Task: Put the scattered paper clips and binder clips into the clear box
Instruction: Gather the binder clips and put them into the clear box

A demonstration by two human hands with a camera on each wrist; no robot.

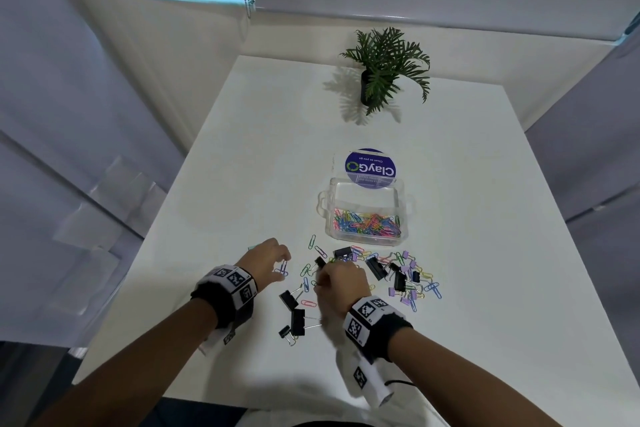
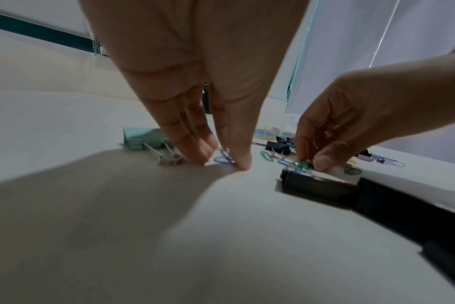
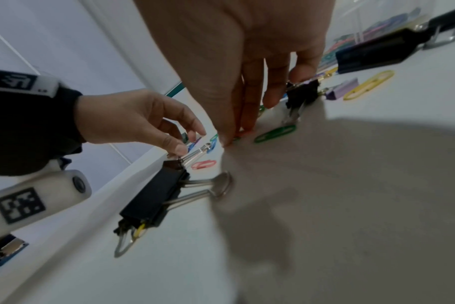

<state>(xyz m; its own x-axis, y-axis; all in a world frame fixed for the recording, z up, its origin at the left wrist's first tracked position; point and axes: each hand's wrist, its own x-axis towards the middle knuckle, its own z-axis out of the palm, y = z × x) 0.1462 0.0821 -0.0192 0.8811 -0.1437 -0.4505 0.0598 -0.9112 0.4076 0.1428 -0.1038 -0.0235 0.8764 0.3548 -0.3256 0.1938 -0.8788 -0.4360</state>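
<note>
The clear box stands open on the white table and holds many coloured paper clips. Loose paper clips and black binder clips lie scattered in front of it. My left hand reaches down at the left of the pile; its thumb and fingers pinch a blue paper clip lying on the table. My right hand is in the middle of the pile, pinching a green paper clip against the tabletop. What lies under its palm is hidden.
The box's lid with a round blue sticker stands behind the box. A potted plant is at the back. A teal binder clip lies beyond my left fingers. Two black binder clips lie between my wrists, near the table's front edge.
</note>
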